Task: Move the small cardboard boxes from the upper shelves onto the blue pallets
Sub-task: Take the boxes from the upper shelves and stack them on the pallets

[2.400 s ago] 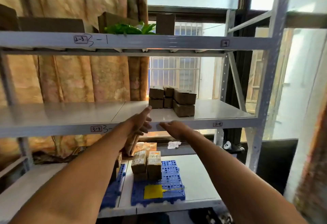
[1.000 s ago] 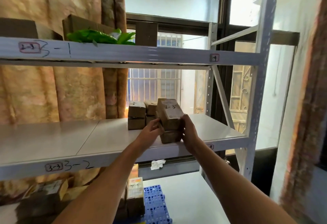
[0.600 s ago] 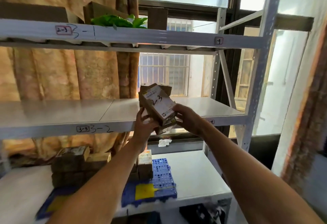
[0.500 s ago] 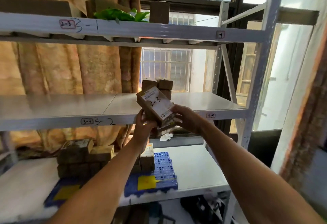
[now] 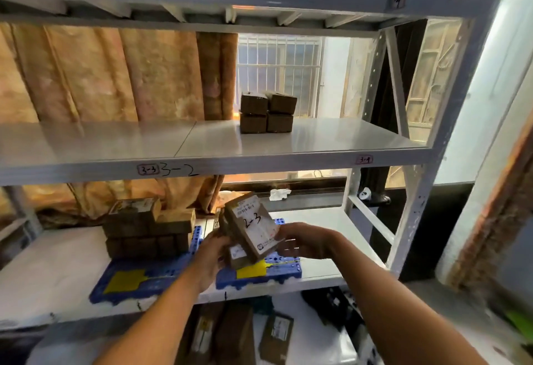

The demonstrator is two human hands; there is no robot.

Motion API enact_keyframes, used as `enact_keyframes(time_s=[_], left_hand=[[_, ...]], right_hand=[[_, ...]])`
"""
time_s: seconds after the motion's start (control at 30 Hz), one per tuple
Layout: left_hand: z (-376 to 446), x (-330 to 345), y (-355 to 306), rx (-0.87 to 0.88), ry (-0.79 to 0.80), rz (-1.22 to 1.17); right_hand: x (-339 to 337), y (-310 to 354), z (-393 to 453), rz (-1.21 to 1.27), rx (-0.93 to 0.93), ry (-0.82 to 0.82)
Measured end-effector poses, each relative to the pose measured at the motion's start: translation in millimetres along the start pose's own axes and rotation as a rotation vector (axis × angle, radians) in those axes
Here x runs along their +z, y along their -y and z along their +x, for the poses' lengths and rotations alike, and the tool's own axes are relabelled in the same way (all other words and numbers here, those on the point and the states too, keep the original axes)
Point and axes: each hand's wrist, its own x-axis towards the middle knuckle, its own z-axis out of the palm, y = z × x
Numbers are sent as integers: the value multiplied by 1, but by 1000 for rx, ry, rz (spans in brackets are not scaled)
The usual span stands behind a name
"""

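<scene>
Lowered from shelf level to right pallet (image 5: 284, 271) | left hand (image 5: 212, 258), right hand (image 5: 302, 242) gripping tilted boxes (image 5: 253, 232) | four boxes left on shelf (image 5: 331, 141)

I find a storeroom: grey metal racking (image 5: 259, 159) with hand-numbered shelf labels (image 5: 148, 169), stacked cardboard boxes (image 5: 266, 112), and blue pallets (image 5: 129, 281) on the lower shelf.

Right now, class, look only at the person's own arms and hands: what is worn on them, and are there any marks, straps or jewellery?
Both forearms are bare as far as the frame shows; no sleeve edge is in view. The left hand and right hand wear no gloves. No watch, bracelet or strap shows at either wrist, and no ring can be made out, though the fingers are somewhat blurred.
</scene>
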Motion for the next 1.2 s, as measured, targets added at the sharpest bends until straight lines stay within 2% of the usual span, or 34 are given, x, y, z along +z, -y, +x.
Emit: enact_keyframes(time_s=[0.17,0.27,0.37,0.6,0.67,0.97,1.2], left_hand=[[31,-41,14,-39,-199,20],[54,-56,13,-42,-250,-6],[73,-62,6,-37,-289,-73],[113,-42,6,-16,-337,-115],[120,-36,9,-5,-346,-143],[162,-39,0,16,-357,-298],[179,-30,1,19,-372,-126]], right_hand=[[5,-47,37,150,92,-43],[3,-60,54,220,106,-101],[-7,-66,63,302,103,-264],[-43,-83,101,267,164,-714],[-52,-85,120,271,152,-785],[-87,-80,204,-36,179,-784],[-101,-82,229,-104,176,-679]])
